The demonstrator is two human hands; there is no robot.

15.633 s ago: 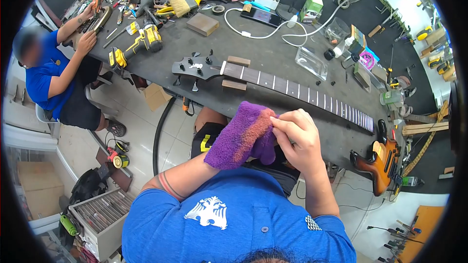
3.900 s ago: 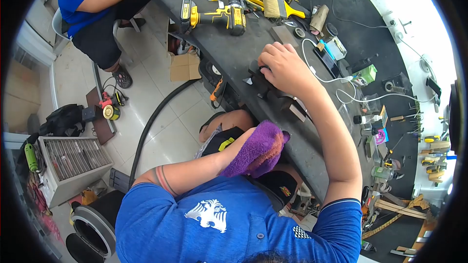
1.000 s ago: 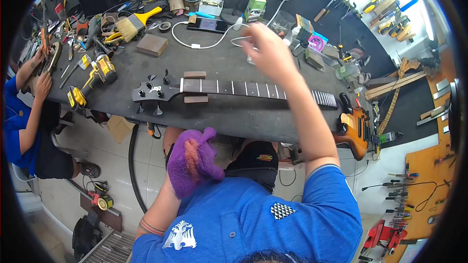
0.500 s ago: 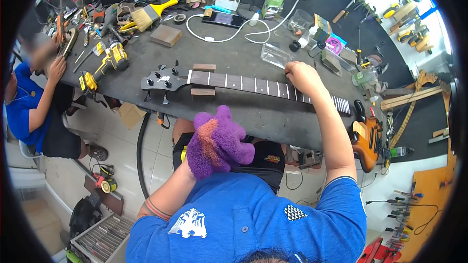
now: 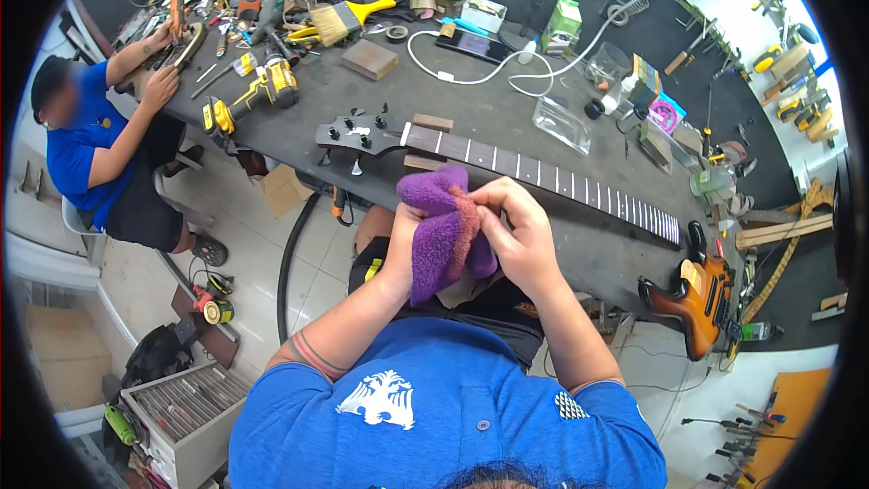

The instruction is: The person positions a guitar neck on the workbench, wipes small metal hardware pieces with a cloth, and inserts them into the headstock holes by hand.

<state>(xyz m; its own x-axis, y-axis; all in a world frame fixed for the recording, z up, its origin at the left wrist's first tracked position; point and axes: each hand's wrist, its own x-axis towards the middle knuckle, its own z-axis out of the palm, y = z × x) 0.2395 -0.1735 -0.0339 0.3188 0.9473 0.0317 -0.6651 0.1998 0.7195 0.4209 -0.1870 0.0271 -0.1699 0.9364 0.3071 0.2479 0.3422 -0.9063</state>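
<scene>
A purple cloth [image 5: 441, 244] with an orange-brown patch is held up between both hands, in front of the bench edge. My left hand [image 5: 404, 240] grips its left side, with the fingers partly covered by the fabric. On the other side, my right hand [image 5: 518, 237] pinches the cloth near its orange-brown patch. Just beyond the hands a guitar neck [image 5: 543, 174] with a black headstock [image 5: 348, 135] lies across the bench, beside two small wooden blocks. A sunburst guitar body [image 5: 697, 304] is at the right end of the neck.
On the dark bench [image 5: 317, 95] are a yellow drill [image 5: 253, 95], a wide brush [image 5: 337, 22], a wooden block [image 5: 369, 59], a phone [image 5: 472, 43], a white cable and a clear plastic tray [image 5: 561, 125]. A co-worker [image 5: 100, 145] sits at the left. A drawer unit [image 5: 195, 407] stands lower left.
My right hand has come back from over the guitar neck to the cloth. The cloth, worn over my left hand before, is now bunched between both hands. The view has shifted.
</scene>
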